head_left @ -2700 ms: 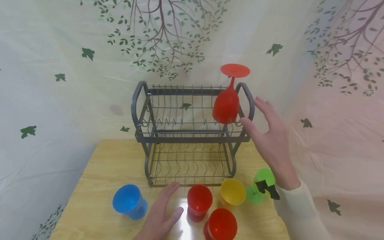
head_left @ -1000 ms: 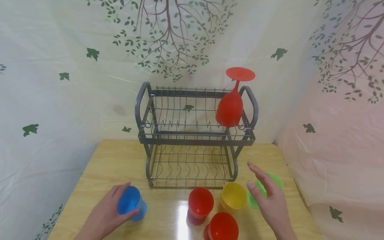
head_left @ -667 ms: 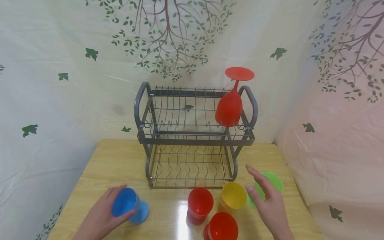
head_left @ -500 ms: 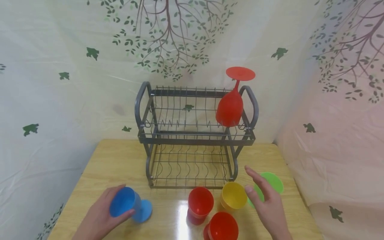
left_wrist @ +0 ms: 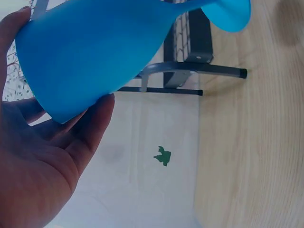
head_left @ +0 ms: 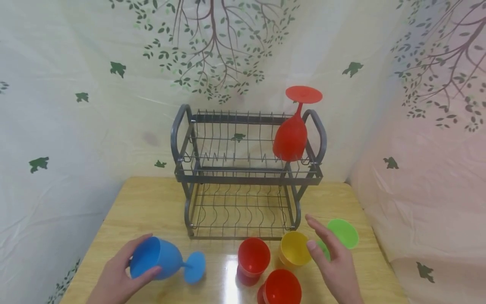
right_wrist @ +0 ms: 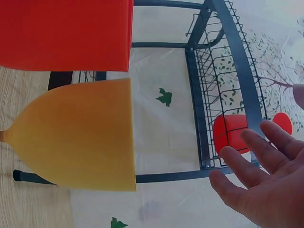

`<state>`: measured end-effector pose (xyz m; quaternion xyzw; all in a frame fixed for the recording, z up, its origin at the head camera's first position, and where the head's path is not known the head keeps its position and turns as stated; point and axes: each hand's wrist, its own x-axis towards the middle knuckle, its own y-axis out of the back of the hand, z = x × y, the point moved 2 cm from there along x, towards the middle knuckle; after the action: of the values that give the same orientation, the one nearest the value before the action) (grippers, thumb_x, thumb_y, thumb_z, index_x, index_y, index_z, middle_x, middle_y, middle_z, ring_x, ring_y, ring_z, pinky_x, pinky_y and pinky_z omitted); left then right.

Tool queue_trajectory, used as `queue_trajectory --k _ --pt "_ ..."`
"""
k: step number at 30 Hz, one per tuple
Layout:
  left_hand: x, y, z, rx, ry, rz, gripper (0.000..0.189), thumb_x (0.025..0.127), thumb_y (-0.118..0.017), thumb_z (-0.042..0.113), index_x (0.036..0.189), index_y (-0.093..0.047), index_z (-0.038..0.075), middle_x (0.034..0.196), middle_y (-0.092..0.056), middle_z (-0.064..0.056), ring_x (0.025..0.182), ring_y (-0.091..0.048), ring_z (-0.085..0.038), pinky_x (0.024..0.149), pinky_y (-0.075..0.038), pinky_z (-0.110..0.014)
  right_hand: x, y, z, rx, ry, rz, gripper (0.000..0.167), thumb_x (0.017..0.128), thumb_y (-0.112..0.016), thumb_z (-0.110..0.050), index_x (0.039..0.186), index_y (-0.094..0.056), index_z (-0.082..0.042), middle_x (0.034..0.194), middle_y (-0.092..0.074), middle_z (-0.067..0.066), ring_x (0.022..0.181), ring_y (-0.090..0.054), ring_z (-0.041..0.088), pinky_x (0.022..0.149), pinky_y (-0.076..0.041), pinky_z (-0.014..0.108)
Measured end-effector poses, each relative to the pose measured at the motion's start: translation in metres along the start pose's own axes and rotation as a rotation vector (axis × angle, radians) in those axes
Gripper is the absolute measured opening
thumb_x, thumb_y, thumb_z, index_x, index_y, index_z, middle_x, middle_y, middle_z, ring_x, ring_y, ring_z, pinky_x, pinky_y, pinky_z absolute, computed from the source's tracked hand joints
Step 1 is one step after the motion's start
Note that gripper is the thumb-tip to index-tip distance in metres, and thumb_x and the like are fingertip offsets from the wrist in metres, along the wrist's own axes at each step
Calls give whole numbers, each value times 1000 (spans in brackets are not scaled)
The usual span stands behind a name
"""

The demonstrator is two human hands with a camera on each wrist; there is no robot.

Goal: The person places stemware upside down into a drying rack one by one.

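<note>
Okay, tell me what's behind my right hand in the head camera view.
Behind your right hand is a green goblet. Its bowl shows beyond the hand; another piece, probably the foot, shows between thumb and forefinger. The hand covers the part joining them.

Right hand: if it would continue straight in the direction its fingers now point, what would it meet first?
The right hand would probably meet the right side of the dish rack, though its height against the rack is hard to judge.
</note>
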<state>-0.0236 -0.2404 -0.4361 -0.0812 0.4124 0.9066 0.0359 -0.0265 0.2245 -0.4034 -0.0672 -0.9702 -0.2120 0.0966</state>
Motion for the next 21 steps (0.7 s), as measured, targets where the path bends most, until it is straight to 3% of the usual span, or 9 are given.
queue_trajectory --k 8,14,17,18,21 --pt "-3 8 -4 -167 54 -37 76 100 -68 41 159 -32 8 153 -39 -38 130 -48 -61 97 -53 -65 -5 -5 -1 0 63 -5 46 101 -63 -1 145 -59 -15 150 -58 0 136 -50 2 109 -35 12" --pt "-9 11 -8 -347 14 15 64 106 -61 26 159 -31 5 153 -39 -33 131 -46 -61 96 -54 -63 -9 -8 0 53 134 -35 48 99 -61 5 145 -58 -8 151 -57 4 138 -49 3 111 -35 13" --pt "-10 9 -9 -396 20 22 61 108 -56 28 159 -30 7 154 -39 -31 133 -45 -59 95 -56 -59 -10 -11 -2 83 163 -35 48 97 -60 8 144 -58 -5 150 -58 5 138 -50 5 111 -36 14" --pt "-10 8 -10 -415 19 25 60 109 -54 28 159 -30 7 154 -40 -30 133 -47 -56 95 -56 -57 -10 -11 -4 91 170 -36 49 97 -60 9 144 -58 -5 150 -58 5 138 -50 5 111 -36 14" --pt "-9 3 -12 -483 11 31 53 110 -49 30 158 -35 14 154 -46 -20 129 -60 -29 90 -59 -46 -11 -13 -8 107 168 -29 49 96 -60 11 143 -59 -5 149 -59 4 137 -51 5 111 -36 13"
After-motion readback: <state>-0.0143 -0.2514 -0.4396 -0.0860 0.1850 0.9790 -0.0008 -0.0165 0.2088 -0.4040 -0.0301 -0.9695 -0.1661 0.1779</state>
